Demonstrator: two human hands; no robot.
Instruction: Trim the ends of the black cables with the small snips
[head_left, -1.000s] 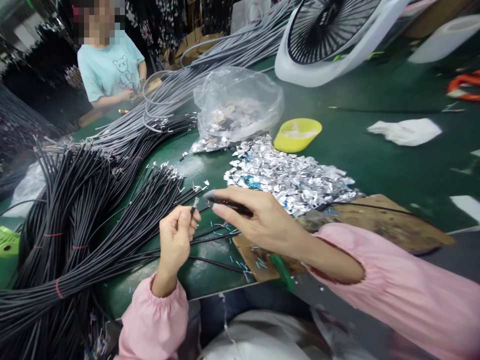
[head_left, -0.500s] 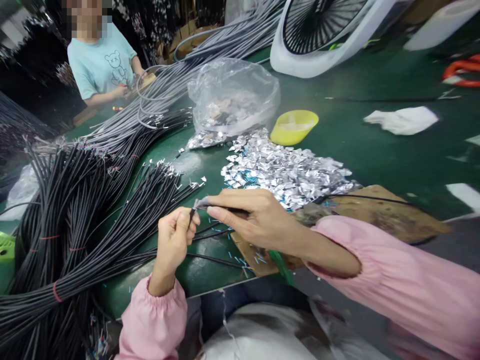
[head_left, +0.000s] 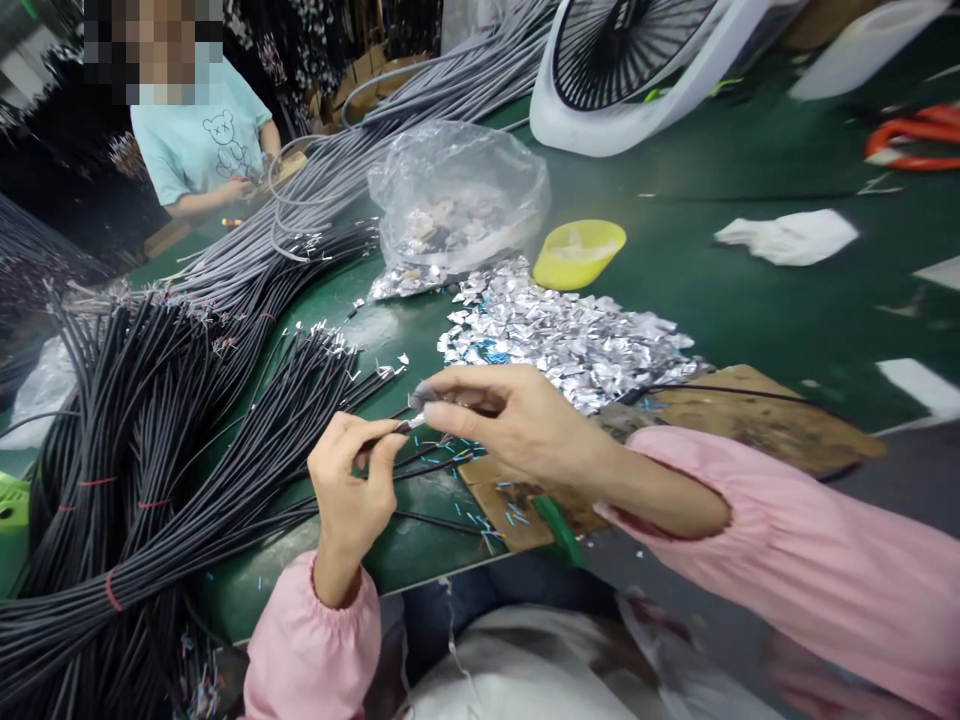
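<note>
My left hand [head_left: 352,480] pinches the end of a thin black cable [head_left: 420,465] between thumb and fingers, just above the green table. My right hand [head_left: 517,425] is closed on a dark slim tool [head_left: 457,401], whose tip meets the foil-wrapped cable end [head_left: 414,421] held by the left hand. A large bundle of black cables [head_left: 150,470] lies to the left of both hands. A heap of silver foil scraps [head_left: 570,335] lies just beyond my right hand. A worn wooden board [head_left: 750,425] sits under my right forearm.
A clear plastic bag [head_left: 457,195] with foil bits and a yellow bowl [head_left: 577,253] stand behind the scraps. A white fan [head_left: 637,70] lies at the back. Grey cables [head_left: 390,140] run toward another person [head_left: 199,140] at the far left. A white cloth [head_left: 787,237] lies right.
My left hand has dropped slightly and turned the cable end sideways; my right hand has brought the tool's tip closer onto the foil end.
</note>
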